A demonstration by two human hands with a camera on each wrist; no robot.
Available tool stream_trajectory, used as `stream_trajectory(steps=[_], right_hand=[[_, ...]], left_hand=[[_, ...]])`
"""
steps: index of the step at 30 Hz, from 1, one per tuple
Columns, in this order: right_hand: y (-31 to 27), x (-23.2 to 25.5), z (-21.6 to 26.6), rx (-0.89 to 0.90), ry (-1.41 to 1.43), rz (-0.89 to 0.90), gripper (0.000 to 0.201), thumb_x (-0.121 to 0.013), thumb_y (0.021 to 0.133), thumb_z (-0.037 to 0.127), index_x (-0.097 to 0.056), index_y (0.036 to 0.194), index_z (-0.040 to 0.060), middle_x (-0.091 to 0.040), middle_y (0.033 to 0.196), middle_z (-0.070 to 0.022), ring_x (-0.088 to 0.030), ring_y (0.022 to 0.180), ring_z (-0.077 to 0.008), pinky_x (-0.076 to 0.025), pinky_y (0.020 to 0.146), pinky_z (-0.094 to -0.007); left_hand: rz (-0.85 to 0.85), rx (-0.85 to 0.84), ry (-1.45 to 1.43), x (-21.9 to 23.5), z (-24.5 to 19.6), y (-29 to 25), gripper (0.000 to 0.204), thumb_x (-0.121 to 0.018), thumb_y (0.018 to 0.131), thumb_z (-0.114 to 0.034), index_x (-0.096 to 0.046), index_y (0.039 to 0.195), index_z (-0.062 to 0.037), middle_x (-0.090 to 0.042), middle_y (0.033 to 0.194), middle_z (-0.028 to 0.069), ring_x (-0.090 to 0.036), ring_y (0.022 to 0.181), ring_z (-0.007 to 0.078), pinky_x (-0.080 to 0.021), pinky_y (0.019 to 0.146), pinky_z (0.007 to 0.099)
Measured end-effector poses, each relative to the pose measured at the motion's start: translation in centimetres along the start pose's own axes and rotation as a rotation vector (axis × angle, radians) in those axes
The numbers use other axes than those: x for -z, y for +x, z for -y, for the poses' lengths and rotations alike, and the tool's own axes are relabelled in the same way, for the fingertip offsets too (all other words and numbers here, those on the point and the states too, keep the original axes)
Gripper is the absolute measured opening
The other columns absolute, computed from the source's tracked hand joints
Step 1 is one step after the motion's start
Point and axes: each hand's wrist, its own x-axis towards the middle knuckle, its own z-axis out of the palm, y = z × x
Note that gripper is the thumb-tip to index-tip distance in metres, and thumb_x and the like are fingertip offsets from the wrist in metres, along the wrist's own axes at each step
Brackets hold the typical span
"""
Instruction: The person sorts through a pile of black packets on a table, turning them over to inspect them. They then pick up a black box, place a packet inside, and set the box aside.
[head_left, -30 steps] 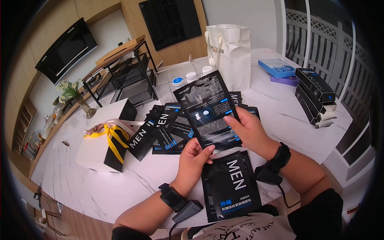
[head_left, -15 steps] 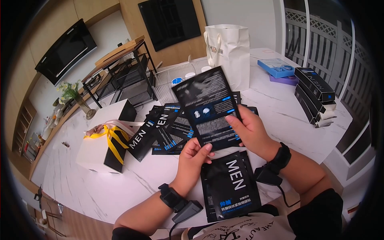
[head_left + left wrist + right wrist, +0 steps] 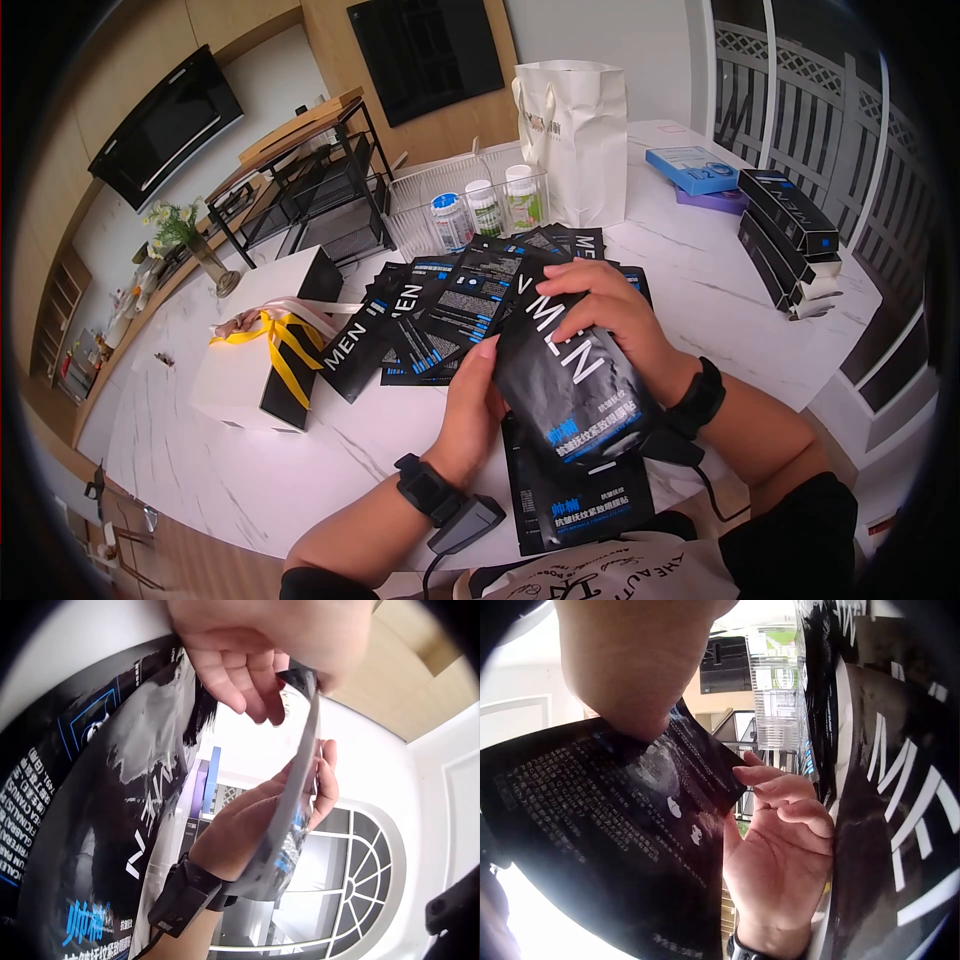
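A black MEN packet [image 3: 570, 400] is tilted, printed front up, above other MEN packets [image 3: 600, 508] at the table's near edge. My right hand [image 3: 625, 325] grips its upper right part, fingers over the front; in the right wrist view the thumb side lies against its text-covered back [image 3: 592, 817]. My left hand [image 3: 470, 410] pinches its left edge; in the left wrist view that hand [image 3: 262, 645] has the corner by the thumb, other fingers loosely bent. Behind both hands, more black packets [image 3: 358, 345] lie fanned and overlapping.
A white box [image 3: 245, 370] with yellow and pink ribbon stands left. Behind the fanned packets are a clear basket [image 3: 405, 215] with bottles and a white paper bag [image 3: 590, 150]. Blue box [image 3: 692, 170] and black boxes [image 3: 785, 225] sit right.
The held packet has turned from its text side to its MEN side and come down toward me. My right fingers now lie over its front. The bottles behind are uncovered.
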Motion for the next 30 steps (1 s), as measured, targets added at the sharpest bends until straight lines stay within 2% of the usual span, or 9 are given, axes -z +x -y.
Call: stream_trajectory(steps=[7, 10, 12, 13, 16, 17, 25, 28, 30], right_hand=[[0.0, -0.4, -0.3, 0.036, -0.146, 0.011, 0.014, -0.057, 0.073, 0.012, -0.063, 0.086, 0.0111, -0.053, 0.115, -0.0089, -0.042, 0.116, -0.0291, -0.032, 0.096, -0.037], [-0.1, -1.1, 0.1, -0.196, 0.001, -0.167, 0.021, -0.053, 0.082, 0.013, -0.059, 0.102, 0.0071, -0.055, 0.109, -0.008, -0.048, 0.108, -0.0226, -0.037, 0.09, -0.0302], [-0.6, -1.0, -0.2, -0.633, 0.484, -0.166, 0.026, -0.047, 0.09, 0.016, -0.052, 0.112, 0.0019, -0.056, 0.102, -0.0064, -0.051, 0.097, -0.0133, -0.04, 0.083, -0.0231], [-0.5, -1.2, -0.6, -0.598, 0.5, -0.192, 0.026, -0.045, 0.092, 0.019, -0.053, 0.108, -0.0004, -0.057, 0.091, -0.0025, -0.05, 0.084, -0.0052, -0.041, 0.074, -0.0193], [-0.5, -0.6, -0.6, -0.696, 0.47, -0.013, 0.022, -0.047, 0.091, 0.018, -0.054, 0.101, 0.0, -0.056, 0.084, 0.0005, -0.048, 0.077, -0.002, -0.04, 0.066, -0.0172], [-0.6, -1.0, -0.8, -0.69, 0.563, -0.039, 0.015, -0.049, 0.09, 0.015, -0.053, 0.09, 0.0011, -0.053, 0.073, 0.0042, -0.044, 0.066, 0.0012, -0.036, 0.056, -0.0161], [-0.9, -1.6, -0.8, -0.733, 0.549, -0.062, 0.011, -0.052, 0.087, 0.011, -0.049, 0.08, 0.0029, -0.05, 0.064, 0.0054, -0.042, 0.058, 0.0016, -0.034, 0.049, -0.0175], [-0.8, -1.2, 0.1, -0.649, 0.429, -0.029, 0.012, -0.055, 0.086, 0.013, -0.05, 0.082, 0.0025, -0.051, 0.063, 0.0019, -0.043, 0.057, -0.0026, -0.035, 0.05, -0.0202], [-0.6, -0.8, 0.9, -0.338, 0.203, 0.041, 0.015, -0.058, 0.084, 0.015, -0.052, 0.086, 0.0021, -0.05, 0.064, -0.0031, -0.044, 0.056, -0.0088, -0.036, 0.051, -0.0233]], left_hand=[[-0.082, -0.153, 0.057, -0.7, -0.2, -0.1, 0.038, -0.052, 0.086, -0.007, -0.037, 0.122, -0.0067, -0.055, 0.109, 0.0056, -0.055, 0.098, 0.0137, -0.045, 0.083, 0.0282], [-0.138, -0.215, 0.082, -0.8, -0.3, 0.1, 0.048, -0.054, 0.084, -0.003, -0.029, 0.126, -0.004, -0.059, 0.104, 0.0066, -0.058, 0.089, 0.0096, -0.047, 0.078, 0.0232], [-0.128, -0.231, 0.081, -1.0, -0.4, 0.1, 0.046, -0.055, 0.084, -0.003, -0.032, 0.125, -0.0032, -0.06, 0.103, 0.0063, -0.058, 0.089, 0.0095, -0.046, 0.078, 0.0225], [-0.117, -0.246, 0.08, -1.1, -0.4, 0.1, 0.045, -0.055, 0.084, -0.003, -0.034, 0.124, -0.0024, -0.061, 0.102, 0.006, -0.058, 0.089, 0.0094, -0.045, 0.079, 0.0218], [-0.048, -0.221, 0.118, -0.5, -0.2, 0.2, 0.034, -0.056, 0.085, -0.005, -0.044, 0.117, -0.0012, -0.061, 0.101, 0.0049, -0.057, 0.09, 0.0084, -0.044, 0.08, 0.021], [-0.048, -0.221, 0.117, -0.4, -0.2, 0.1, 0.034, -0.056, 0.085, -0.005, -0.044, 0.117, -0.0012, -0.061, 0.101, 0.0049, -0.057, 0.09, 0.0084, -0.044, 0.08, 0.021], [-0.062, -0.239, 0.17, -0.7, -0.1, -0.5, 0.02, -0.051, 0.089, -0.013, -0.054, 0.106, -0.0039, -0.06, 0.1, 0.0046, -0.056, 0.088, 0.0085, -0.044, 0.079, 0.0234], [-0.061, -0.234, 0.17, -0.6, 0.0, -0.3, 0.019, -0.051, 0.089, -0.013, -0.055, 0.105, -0.004, -0.061, 0.1, 0.0038, -0.056, 0.086, 0.008, -0.044, 0.078, 0.0227], [-0.056, -0.21, 0.167, -0.2, 0.1, -0.2, 0.019, -0.051, 0.089, -0.013, -0.055, 0.105, -0.004, -0.061, 0.1, 0.0035, -0.055, 0.086, 0.0079, -0.043, 0.078, 0.0226]])
